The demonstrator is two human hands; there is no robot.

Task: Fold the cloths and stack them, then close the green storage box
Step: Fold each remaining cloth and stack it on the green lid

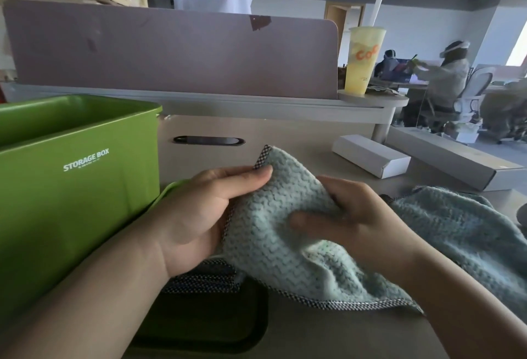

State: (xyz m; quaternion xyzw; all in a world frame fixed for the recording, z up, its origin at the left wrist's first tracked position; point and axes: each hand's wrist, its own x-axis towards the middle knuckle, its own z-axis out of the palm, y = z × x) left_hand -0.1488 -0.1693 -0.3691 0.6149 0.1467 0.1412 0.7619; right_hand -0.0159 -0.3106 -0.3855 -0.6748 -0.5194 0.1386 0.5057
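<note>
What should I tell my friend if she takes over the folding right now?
Left hand: pinches the trimmed top edge of the blue cloth.
Right hand: grips the same cloth near its middle.
Second cloth: lies crumpled on the desk, to the right.
Green storage box: on the left, open; what looks like its lid lies flat under the hands.
Done: held cloth not yet folded.
Left: fold both cloths, stack them, close the box.

Head-worn wide-angle camera looks forward and down, close over left hand (204, 216) and right hand (356, 222) at a desk (296, 137).
</note>
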